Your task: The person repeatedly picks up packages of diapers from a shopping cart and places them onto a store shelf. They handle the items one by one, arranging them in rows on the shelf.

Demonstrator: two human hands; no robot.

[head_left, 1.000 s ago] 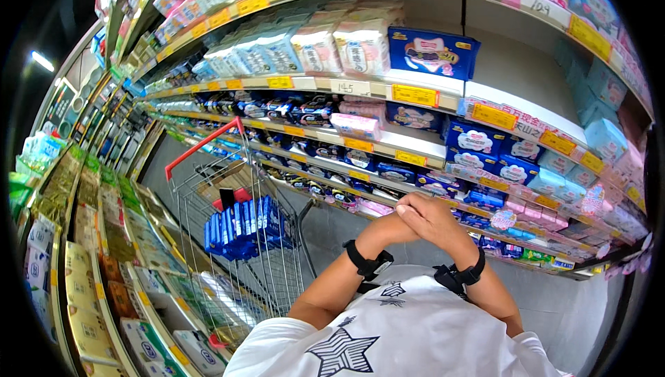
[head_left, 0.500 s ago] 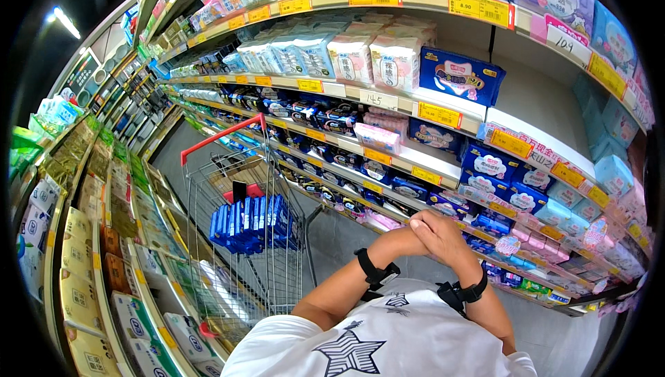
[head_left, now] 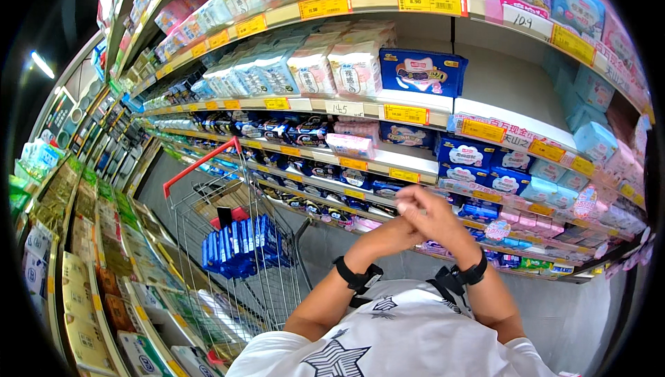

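Both my hands meet in front of my chest, near the lower shelves. My right hand lies across my left hand, its fingers partly stretched out and lifted, with nothing seen in them. The fingers of my left hand are hidden beneath the right one. Each wrist wears a black strap with a small device, the left strap and the right strap. Nearest beyond my hands are blue packs of sanitary pads on a shelf.
To the left stands a wire shopping cart with a red handle, holding several blue packs and a cardboard box. Shelves with yellow price tags curve along the right. Paper packs line the low shelves at left.
The view has turned slightly right, so shelves and cart sit further left. My right hand's fingers have lifted and spread from their clasp over my left hand.
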